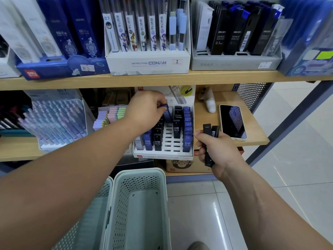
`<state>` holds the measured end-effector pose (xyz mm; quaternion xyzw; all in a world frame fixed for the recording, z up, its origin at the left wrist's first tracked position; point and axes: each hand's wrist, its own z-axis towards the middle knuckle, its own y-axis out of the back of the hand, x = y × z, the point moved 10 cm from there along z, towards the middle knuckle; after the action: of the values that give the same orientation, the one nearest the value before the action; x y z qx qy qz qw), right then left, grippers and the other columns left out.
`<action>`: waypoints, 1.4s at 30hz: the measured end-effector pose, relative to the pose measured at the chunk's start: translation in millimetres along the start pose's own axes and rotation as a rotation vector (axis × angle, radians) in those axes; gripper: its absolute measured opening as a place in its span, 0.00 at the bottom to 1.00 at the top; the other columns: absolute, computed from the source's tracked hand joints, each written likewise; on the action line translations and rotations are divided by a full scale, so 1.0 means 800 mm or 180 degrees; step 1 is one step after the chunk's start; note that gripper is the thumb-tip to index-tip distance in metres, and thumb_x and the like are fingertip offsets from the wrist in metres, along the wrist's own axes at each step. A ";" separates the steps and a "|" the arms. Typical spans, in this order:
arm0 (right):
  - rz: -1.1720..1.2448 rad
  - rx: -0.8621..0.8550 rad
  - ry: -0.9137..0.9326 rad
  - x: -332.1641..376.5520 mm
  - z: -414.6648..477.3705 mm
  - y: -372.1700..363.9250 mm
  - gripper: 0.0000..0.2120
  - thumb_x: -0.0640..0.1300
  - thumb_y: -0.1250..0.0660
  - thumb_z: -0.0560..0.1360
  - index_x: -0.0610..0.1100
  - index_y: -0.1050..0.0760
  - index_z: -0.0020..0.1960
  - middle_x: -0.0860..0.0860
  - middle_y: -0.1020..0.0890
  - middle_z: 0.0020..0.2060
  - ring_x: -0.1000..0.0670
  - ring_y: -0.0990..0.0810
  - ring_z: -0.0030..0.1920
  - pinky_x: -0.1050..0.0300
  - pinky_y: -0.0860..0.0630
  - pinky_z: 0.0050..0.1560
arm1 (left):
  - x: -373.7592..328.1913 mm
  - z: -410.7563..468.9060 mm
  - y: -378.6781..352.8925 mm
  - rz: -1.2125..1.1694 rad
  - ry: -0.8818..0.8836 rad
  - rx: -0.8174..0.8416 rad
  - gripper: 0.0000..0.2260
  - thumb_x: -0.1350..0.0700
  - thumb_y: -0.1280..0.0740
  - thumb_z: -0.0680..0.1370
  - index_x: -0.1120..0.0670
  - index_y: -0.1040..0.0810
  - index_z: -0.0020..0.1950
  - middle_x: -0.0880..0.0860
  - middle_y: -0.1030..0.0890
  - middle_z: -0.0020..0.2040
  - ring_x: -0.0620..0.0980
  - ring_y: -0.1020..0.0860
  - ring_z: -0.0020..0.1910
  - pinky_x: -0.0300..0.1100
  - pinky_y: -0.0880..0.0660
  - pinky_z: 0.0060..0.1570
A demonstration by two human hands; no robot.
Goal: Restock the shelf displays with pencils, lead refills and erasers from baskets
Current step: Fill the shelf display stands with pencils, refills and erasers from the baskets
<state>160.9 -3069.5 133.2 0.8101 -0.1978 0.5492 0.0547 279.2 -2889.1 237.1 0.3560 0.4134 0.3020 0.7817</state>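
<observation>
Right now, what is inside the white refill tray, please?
The tray holds blue and black HB 0.5 cases, with empty middle slots; the left hand covers its back-left rows.

A single wide-angle view sits at the person's head, facing forward and down, close to the shelving. The upper shelf [162, 79] crosses the top third, the lower shelf [252, 127] lies mid-frame, and the floor [270, 177] with a pale green basket [140, 171] fills the bottom. Both forearms enter from the lower corners; the left hand [146, 107] and right hand [214, 147] sit near the centre.
</observation>
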 end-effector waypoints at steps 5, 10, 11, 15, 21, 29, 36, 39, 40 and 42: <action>-0.0001 -0.0024 0.0009 0.000 0.003 0.002 0.01 0.39 0.29 0.77 0.42 0.20 0.47 0.50 0.24 0.28 0.55 0.31 0.24 0.61 0.32 0.25 | 0.008 0.009 -0.034 0.0229 0.0120 0.0533 0.06 0.55 0.28 0.77 0.53 0.14 0.52 0.51 0.15 0.50 0.52 0.19 0.49 0.46 0.22 0.54; -0.0028 -0.0029 -0.0009 0.000 0.006 0.002 0.02 0.41 0.29 0.77 0.42 0.20 0.47 0.50 0.24 0.29 0.55 0.30 0.24 0.61 0.32 0.26 | 0.009 0.018 -0.041 0.0359 0.0117 0.0630 0.09 0.54 0.31 0.79 0.51 0.15 0.57 0.52 0.16 0.57 0.54 0.20 0.56 0.48 0.24 0.59; -0.0030 -0.0031 -0.0020 0.000 0.007 0.002 0.03 0.42 0.28 0.77 0.43 0.21 0.46 0.50 0.24 0.29 0.54 0.30 0.24 0.60 0.32 0.26 | 0.009 0.018 -0.043 0.0399 0.0055 0.0651 0.09 0.54 0.32 0.80 0.51 0.15 0.57 0.52 0.17 0.58 0.55 0.20 0.57 0.49 0.24 0.59; 0.0188 0.0034 -0.0131 -0.001 0.006 -0.005 0.08 0.47 0.31 0.79 0.43 0.23 0.45 0.49 0.26 0.29 0.53 0.31 0.25 0.59 0.33 0.27 | 0.003 0.013 -0.061 0.0796 -0.0256 0.0955 0.11 0.53 0.35 0.81 0.51 0.15 0.58 0.54 0.22 0.57 0.57 0.22 0.54 0.51 0.23 0.52; 0.0680 -0.0023 -0.0305 0.000 0.003 -0.011 0.08 0.43 0.43 0.79 0.42 0.31 0.43 0.46 0.27 0.29 0.50 0.33 0.26 0.57 0.37 0.30 | -0.002 0.003 -0.036 0.0348 -0.0054 0.0516 0.12 0.52 0.35 0.81 0.51 0.18 0.62 0.54 0.21 0.57 0.54 0.23 0.56 0.48 0.24 0.55; 0.0103 0.0452 0.0059 0.014 -0.006 -0.031 0.03 0.45 0.31 0.79 0.45 0.21 0.50 0.46 0.18 0.34 0.52 0.27 0.27 0.59 0.35 0.29 | -0.025 -0.079 -0.036 -0.2144 0.1300 0.0543 0.05 0.51 0.30 0.79 0.48 0.16 0.53 0.51 0.17 0.44 0.40 0.23 0.35 0.34 0.27 0.38; -0.0517 0.0842 -0.0170 0.001 -0.023 -0.044 0.05 0.45 0.27 0.76 0.44 0.20 0.47 0.43 0.15 0.38 0.52 0.27 0.28 0.62 0.39 0.25 | 0.000 -0.129 -0.053 -0.3241 0.2077 0.0472 0.03 0.61 0.31 0.79 0.59 0.18 0.50 0.56 0.20 0.36 0.46 0.26 0.27 0.39 0.29 0.26; -0.0285 0.0646 -0.0219 0.002 -0.017 -0.030 0.04 0.40 0.28 0.75 0.41 0.22 0.48 0.41 0.14 0.42 0.54 0.28 0.28 0.63 0.41 0.26 | 0.017 -0.139 -0.039 -0.3402 0.2255 0.0102 0.02 0.62 0.31 0.79 0.60 0.19 0.48 0.56 0.18 0.36 0.49 0.23 0.29 0.39 0.26 0.28; -0.0174 0.0569 -0.0196 0.004 -0.015 -0.026 0.03 0.38 0.28 0.75 0.42 0.23 0.47 0.40 0.14 0.43 0.54 0.29 0.28 0.63 0.42 0.26 | 0.021 -0.142 -0.036 -0.3409 0.2274 0.0057 0.02 0.63 0.30 0.79 0.60 0.19 0.47 0.55 0.18 0.36 0.49 0.22 0.30 0.40 0.25 0.29; 0.0049 0.0438 -0.0134 0.004 -0.011 -0.020 0.06 0.37 0.28 0.75 0.43 0.24 0.46 0.41 0.14 0.42 0.54 0.29 0.28 0.64 0.41 0.24 | 0.023 -0.148 -0.033 -0.3299 0.2243 0.0110 0.03 0.64 0.29 0.77 0.59 0.19 0.43 0.56 0.18 0.35 0.50 0.22 0.31 0.41 0.25 0.31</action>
<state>160.4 -3053.0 141.9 0.8218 -0.1669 0.5448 -0.0096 190.5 -2853.7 159.6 0.0010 0.7701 -0.0238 0.6375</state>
